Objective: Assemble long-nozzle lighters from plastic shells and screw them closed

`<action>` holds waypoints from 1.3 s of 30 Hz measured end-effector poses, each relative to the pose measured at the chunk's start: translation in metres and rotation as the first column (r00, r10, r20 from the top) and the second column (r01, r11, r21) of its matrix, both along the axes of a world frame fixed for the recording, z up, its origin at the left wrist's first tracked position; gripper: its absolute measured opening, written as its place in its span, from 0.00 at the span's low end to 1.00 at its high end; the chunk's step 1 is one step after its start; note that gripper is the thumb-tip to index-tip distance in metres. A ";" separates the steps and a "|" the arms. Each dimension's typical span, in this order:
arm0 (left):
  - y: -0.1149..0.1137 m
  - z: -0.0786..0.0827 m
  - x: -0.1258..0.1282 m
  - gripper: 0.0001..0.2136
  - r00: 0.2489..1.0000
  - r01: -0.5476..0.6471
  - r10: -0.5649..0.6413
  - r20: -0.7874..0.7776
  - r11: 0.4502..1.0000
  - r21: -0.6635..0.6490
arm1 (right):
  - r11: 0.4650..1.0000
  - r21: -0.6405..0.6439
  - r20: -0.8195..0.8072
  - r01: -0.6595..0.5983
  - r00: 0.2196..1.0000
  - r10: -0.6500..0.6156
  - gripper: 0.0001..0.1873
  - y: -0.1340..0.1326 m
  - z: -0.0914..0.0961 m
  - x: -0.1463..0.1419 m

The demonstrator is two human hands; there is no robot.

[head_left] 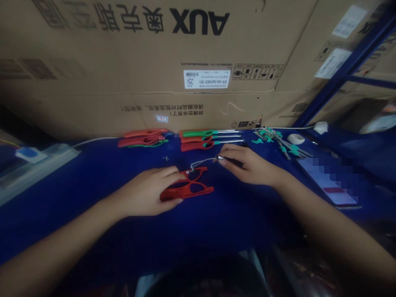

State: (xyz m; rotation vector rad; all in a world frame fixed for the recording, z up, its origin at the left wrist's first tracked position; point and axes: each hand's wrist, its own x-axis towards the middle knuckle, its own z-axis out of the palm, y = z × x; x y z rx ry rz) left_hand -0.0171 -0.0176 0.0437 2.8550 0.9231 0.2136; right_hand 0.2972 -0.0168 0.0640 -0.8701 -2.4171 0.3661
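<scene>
My left hand [154, 187] rests over two red lighter casing halves [198, 189], its fingers curled on their left ends. The halves lie side by side on the blue tabletop, with their trigger loops toward the right. A thin pale wire [202, 161] runs from the upper half to my right hand [247, 163]. That hand is closed in a pinch on a slim dark rod with a shiny end [220, 157]; most of the rod is hidden by the fingers. The wire's right end meets the shiny tip, but I cannot tell whether they are joined.
Assembled lighters [198, 140] with metal tubes lie beyond my hands, beside red casings [142, 138]. Metal tubes with teal ends [275, 138] are piled at right, near a white roll [296, 139] and a phone [329, 181]. A large cardboard box [139, 82] stands behind.
</scene>
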 end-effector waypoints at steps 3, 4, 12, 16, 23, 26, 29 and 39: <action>0.000 0.000 -0.001 0.21 1.000 -0.005 0.005 -0.005 1.000 -0.009 | 0.999 0.007 0.031 0.054 0.998 -0.054 0.11 0.011 -0.011 0.006; 0.000 0.001 -0.001 0.21 1.000 -0.007 0.007 -0.011 1.000 -0.016 | 0.997 0.012 0.040 0.071 0.997 -0.071 0.10 0.016 -0.015 0.009; 0.000 0.002 0.000 0.21 0.999 -0.014 0.013 -0.037 1.000 -0.028 | 0.996 0.044 -0.030 0.079 0.997 -0.078 0.10 0.035 -0.032 0.020; 0.000 0.002 -0.001 0.22 0.998 -0.019 0.018 -0.055 1.000 -0.022 | 0.991 0.059 0.033 0.123 0.992 -0.125 0.10 0.043 -0.037 0.029; 0.000 0.003 -0.002 0.23 0.999 -0.012 0.012 -0.046 1.000 -0.008 | 0.938 0.154 0.036 0.311 0.947 -0.320 0.13 0.053 -0.033 0.055; 0.000 0.001 0.001 0.22 0.999 -0.044 0.043 0.014 0.999 0.013 | 0.954 0.095 0.004 0.283 0.959 -0.285 0.14 0.045 -0.026 0.044; -0.002 -0.003 0.005 0.21 0.980 -0.138 0.127 0.155 0.988 0.063 | 0.980 -0.003 -0.018 0.201 0.979 -0.201 0.13 0.030 -0.023 0.023; -0.008 -0.013 0.014 0.16 0.893 -0.172 0.121 0.433 0.982 0.079 | 0.935 -0.354 -0.152 -0.012 0.987 -0.045 0.07 -0.004 -0.020 -0.017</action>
